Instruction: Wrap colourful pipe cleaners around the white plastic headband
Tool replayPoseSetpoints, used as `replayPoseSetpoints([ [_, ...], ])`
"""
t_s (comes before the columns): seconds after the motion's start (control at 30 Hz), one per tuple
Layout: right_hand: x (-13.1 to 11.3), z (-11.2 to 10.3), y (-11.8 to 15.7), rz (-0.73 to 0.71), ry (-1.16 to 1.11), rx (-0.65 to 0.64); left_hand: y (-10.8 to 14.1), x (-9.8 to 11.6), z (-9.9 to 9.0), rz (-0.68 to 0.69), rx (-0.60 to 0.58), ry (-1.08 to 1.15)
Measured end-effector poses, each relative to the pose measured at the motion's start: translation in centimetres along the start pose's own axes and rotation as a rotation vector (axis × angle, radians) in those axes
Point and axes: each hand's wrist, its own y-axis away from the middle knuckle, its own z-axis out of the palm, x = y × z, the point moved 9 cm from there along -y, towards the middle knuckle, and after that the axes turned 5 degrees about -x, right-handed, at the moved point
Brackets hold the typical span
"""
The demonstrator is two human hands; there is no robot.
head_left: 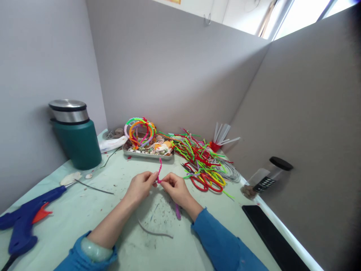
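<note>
Together, left hand (141, 186) and right hand (177, 189) are pinching a pink stem (160, 166).
Likely light and pliable, it is suiting bend-side pinches.

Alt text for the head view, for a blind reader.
A person's left hand and right hand pinch a bent, fuzzy magenta pipe cleaner over a pale green tabletop. Behind them sit a silver metal tray and a multicoloured pile of pipe cleaners; red-handled scissors lie right, a dark blue glue gun left.
</note>
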Motion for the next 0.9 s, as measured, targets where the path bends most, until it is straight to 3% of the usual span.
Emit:
replayPoseSetpoints([
  [0.13,0.7,-0.9,-0.4,0.065,-0.068,0.073,0.5,2.3,-0.8,0.247,0.101,-0.177],
  [0.3,0.8,-1.2,-0.5,0.12,-0.131,0.09,1.5,4.1,0.3,0.54,0.098,-0.38],
  [0.9,-0.2,-0.8,-0.3,0.062,-0.144,0.061,1.2,3.8,0.3,0.543,0.108,-0.438],
])
